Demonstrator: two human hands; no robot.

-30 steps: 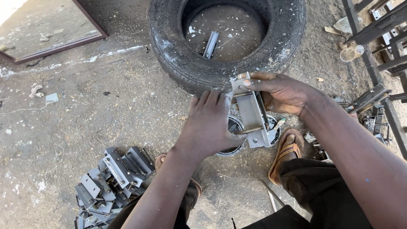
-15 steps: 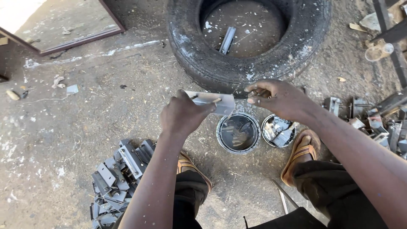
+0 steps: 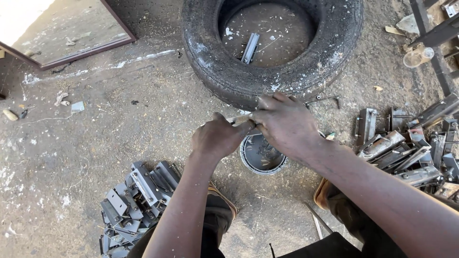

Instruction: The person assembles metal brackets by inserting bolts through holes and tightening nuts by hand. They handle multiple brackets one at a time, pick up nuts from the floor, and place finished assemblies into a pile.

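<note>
- While bent over the dirt floor (image 3: 119, 143), both hands meeting at the middle of the frame.
- Left hand (image 3: 217, 138): fingers clamped on the left end of a small flat metal piece (image 3: 237, 119).
- Right hand (image 3: 284, 124): fingers closed over the right part of the same metal piece, covering most of it.
- Metal piece: held level, just above a round dark tin (image 3: 260, 155) on the floor, only a pale sliver showing between the hands.
- Old tyre (image 3: 215, 62): lying flat at the upper middle of the frame, just beyond the hands, with a metal strip (image 3: 250, 48) inside its hole.
- Heap of grey metal brackets (image 3: 136, 200): lower left, beside the left forearm.
- Second heap of metal parts (image 3: 406, 148): right edge.
- Framed panel (image 3: 62, 33): upper left corner.
</note>
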